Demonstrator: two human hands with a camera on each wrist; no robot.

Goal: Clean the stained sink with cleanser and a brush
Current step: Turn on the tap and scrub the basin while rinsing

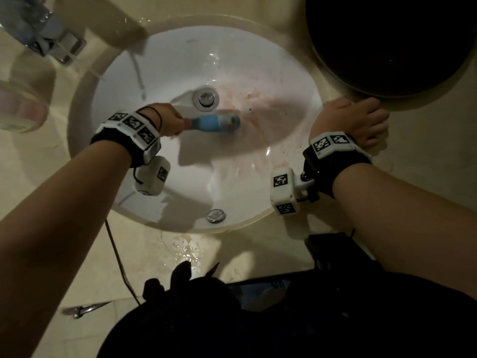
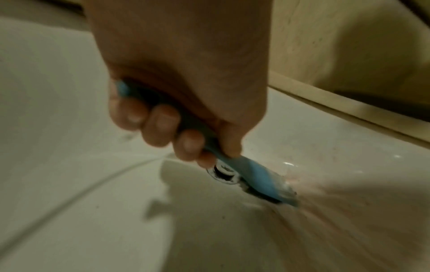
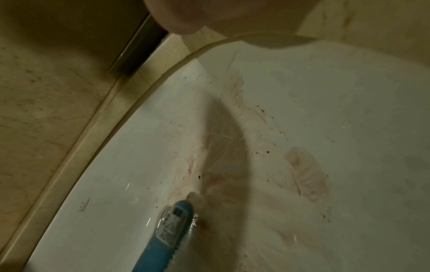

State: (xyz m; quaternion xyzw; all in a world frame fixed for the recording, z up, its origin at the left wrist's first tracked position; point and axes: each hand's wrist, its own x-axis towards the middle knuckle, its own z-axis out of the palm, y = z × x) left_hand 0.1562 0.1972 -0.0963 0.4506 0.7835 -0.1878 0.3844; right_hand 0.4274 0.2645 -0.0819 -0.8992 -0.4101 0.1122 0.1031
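L hand (image 1: 170, 120) gripping blue brush (image 1: 216, 122) handle, fingers (image 2: 160, 127) wrapped tight; brush head pressing on the white sink (image 1: 180, 60) bowl just beside the drain (image 1: 206, 98), in the pinkish stain (image 3: 232, 165). R hand (image 1: 356, 120) resting flat on counter (image 1: 426, 156) at sink's edge, fingers relaxed, holding nothing. Faucet (image 1: 51, 42) sitting far left.

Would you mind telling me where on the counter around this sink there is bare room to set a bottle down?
Bare counter lies right of the right hand, below the dark basin. The front edge holds a puddle. The far left is crowded by the faucet and a container.
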